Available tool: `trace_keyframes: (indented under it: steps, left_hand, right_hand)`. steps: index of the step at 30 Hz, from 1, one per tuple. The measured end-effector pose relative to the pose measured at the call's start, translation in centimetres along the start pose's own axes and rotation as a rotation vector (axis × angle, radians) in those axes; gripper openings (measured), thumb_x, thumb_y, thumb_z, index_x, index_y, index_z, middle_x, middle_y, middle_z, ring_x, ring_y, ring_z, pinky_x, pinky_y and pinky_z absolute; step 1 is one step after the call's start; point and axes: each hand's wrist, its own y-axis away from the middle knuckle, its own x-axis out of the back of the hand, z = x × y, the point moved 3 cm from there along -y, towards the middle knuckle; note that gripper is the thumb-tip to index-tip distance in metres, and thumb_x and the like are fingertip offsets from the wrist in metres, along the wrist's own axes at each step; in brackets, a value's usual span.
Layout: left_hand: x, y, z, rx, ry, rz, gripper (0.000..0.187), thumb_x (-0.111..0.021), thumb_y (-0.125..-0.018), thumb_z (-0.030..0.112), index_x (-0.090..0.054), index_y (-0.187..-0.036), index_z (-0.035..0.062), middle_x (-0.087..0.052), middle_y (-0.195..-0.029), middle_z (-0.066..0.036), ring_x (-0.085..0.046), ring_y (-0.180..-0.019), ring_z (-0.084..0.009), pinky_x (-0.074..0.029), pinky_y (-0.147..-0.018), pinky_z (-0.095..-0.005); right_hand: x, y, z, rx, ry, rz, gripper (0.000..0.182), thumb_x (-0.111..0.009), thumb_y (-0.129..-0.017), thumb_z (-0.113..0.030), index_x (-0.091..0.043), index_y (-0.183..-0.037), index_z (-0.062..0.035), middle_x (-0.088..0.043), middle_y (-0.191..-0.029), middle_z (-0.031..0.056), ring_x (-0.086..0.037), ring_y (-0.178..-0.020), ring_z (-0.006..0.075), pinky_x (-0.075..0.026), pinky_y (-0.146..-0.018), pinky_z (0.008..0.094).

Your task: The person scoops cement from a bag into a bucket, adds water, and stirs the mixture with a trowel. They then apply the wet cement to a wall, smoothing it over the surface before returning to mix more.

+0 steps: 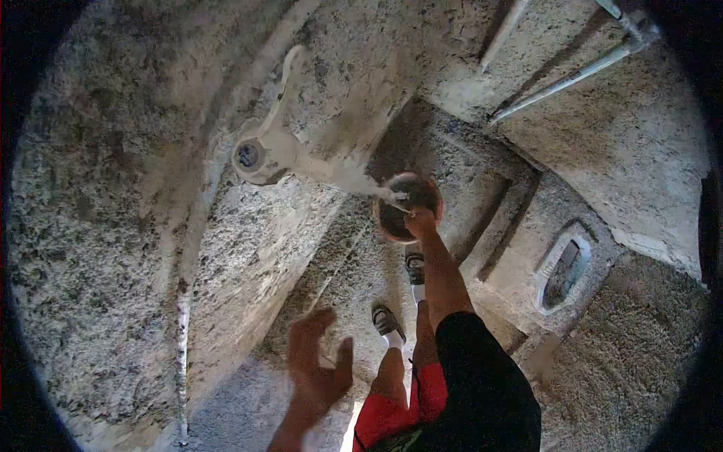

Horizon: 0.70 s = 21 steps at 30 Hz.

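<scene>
My right hand (422, 222) is closed at a round, dark-inside pan (434, 197) with a reddish rim. A thin-shanked, trowel-like tool (401, 197) runs from its fingers over the pan; its small pale end is blurred, and its grip is hidden in the fist. My left hand (320, 361) is raised in the lower middle, fingers and thumb apart, holding nothing. A pale, rough wall pipe fitting (260, 154) with a dark round opening lies up and left of the pan. A blurred pale strip stretches from the fitting towards the pan.
Rough cement walls surround me. White pipes (572, 77) stick out at upper right, and a thin pipe (183, 354) runs down the left wall. A pale-rimmed octagonal opening (544, 290) is at right. My shoes (387, 322) stand on the dusty floor below the pan.
</scene>
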Motion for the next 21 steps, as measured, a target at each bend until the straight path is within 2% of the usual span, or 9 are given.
trace_keyframes:
  steps: [2, 6, 8, 11, 13, 15, 16, 18, 21]
  left_hand:
    - [-3.3, 4.2, -2.3, 0.207, 0.074, -0.199, 0.046, -0.074, -0.084, 0.015, -0.060, -0.125, 0.0021, -0.063, -0.122, -0.020, -0.060, -0.113, -0.0382, -0.046, -0.099, -0.0456]
    - [-7.7, 11.5, -6.0, 0.206, 0.111, -0.537, 0.047, -0.075, -0.086, 0.022, -0.060, -0.128, 0.0051, -0.062, -0.128, -0.020, -0.057, -0.120, -0.0394, -0.042, -0.105, -0.0479]
    - [-8.4, 14.1, -6.4, 0.232, 0.113, -0.548, 0.047, -0.075, -0.087, 0.023, -0.060, -0.128, 0.0054, -0.062, -0.129, -0.020, -0.057, -0.120, -0.0399, -0.042, -0.105, -0.0479]
    - [-9.1, 15.0, -6.9, 0.252, 0.137, -0.564, 0.047, -0.074, -0.088, 0.025, -0.061, -0.128, 0.0060, -0.061, -0.130, -0.021, -0.057, -0.122, -0.0402, -0.043, -0.106, -0.0478]
    - [-9.5, 15.9, -7.4, 0.268, 0.172, -0.532, 0.044, -0.073, -0.090, 0.025, -0.061, -0.128, 0.0058, -0.060, -0.131, -0.021, -0.056, -0.123, -0.0398, -0.042, -0.107, -0.0484]
    - [-8.7, 14.8, -6.2, 0.249, 0.207, -0.460, 0.043, -0.073, -0.090, 0.023, -0.061, -0.128, 0.0056, -0.060, -0.132, -0.021, -0.056, -0.123, -0.0401, -0.043, -0.107, -0.0483]
    - [-8.0, 14.2, -5.4, 0.242, 0.231, -0.399, 0.042, -0.072, -0.091, 0.022, -0.061, -0.128, 0.0054, -0.060, -0.132, -0.020, -0.057, -0.123, -0.0403, -0.044, -0.106, -0.0482]
    - [-6.4, 13.8, -3.8, 0.179, 0.296, -0.302, 0.043, -0.071, -0.091, 0.020, -0.060, -0.130, 0.0062, -0.060, -0.133, -0.020, -0.058, -0.123, -0.0385, -0.049, -0.100, -0.0462]
    - [-4.3, 15.0, -2.5, 0.142, 0.311, -0.207, 0.046, -0.071, -0.092, 0.021, -0.056, -0.133, 0.0064, -0.061, -0.132, -0.018, -0.061, -0.119, -0.0317, -0.056, -0.089, -0.0420]
  right_hand:
    - [1.5, -0.2, -0.7, 0.018, 0.474, -0.274, 0.046, -0.054, -0.099, -0.041, -0.067, -0.128, -0.0086, -0.065, -0.127, 0.0156, -0.064, -0.110, 0.0319, -0.048, -0.104, 0.0438]
    - [-1.5, -4.5, 3.5, 0.133, 0.464, -0.147, 0.038, -0.057, -0.095, -0.031, -0.067, -0.118, -0.0021, -0.070, -0.104, 0.0191, -0.068, -0.098, 0.0313, -0.055, -0.086, 0.0491]
    - [-0.8, -4.7, 4.1, -0.019, 0.615, -0.392, 0.051, -0.050, -0.100, -0.037, -0.055, -0.141, -0.0061, -0.059, -0.135, 0.0152, -0.060, -0.116, 0.0291, -0.046, -0.106, 0.0421]
    - [1.7, -1.6, 1.7, -0.007, 0.609, -0.434, 0.058, -0.053, -0.099, -0.034, -0.044, -0.150, -0.0064, -0.054, -0.140, 0.0186, -0.057, -0.122, 0.0328, -0.041, -0.110, 0.0444]
    - [-8.9, -6.0, 11.1, 0.022, 0.419, -0.262, 0.060, -0.058, -0.096, -0.033, -0.044, -0.148, -0.0049, -0.051, -0.142, 0.0222, -0.057, -0.122, 0.0350, -0.045, -0.107, 0.0465]
    - [-2.3, 6.4, 2.7, 0.269, 0.572, -0.370, 0.061, -0.062, -0.095, -0.033, -0.045, -0.146, -0.0028, -0.048, -0.142, 0.0258, -0.056, -0.121, 0.0326, -0.047, -0.104, 0.0461]
    - [-7.1, 7.7, 6.3, 0.276, 0.590, -0.356, 0.061, -0.062, -0.095, -0.033, -0.045, -0.146, -0.0028, -0.048, -0.142, 0.0258, -0.056, -0.121, 0.0326, -0.047, -0.104, 0.0461]
    - [-16.5, 9.1, 11.9, 0.717, 0.427, -0.315, 0.056, -0.070, -0.088, -0.031, -0.055, -0.138, -0.0104, -0.070, -0.096, 0.0212, -0.068, -0.081, 0.0393, -0.053, -0.093, 0.0514]
    - [-15.5, 19.5, 10.6, 0.433, 0.031, -0.269, 0.062, -0.071, -0.080, -0.030, -0.057, -0.136, -0.0098, -0.070, -0.096, 0.0229, -0.068, -0.089, 0.0418, -0.056, -0.087, 0.0502]
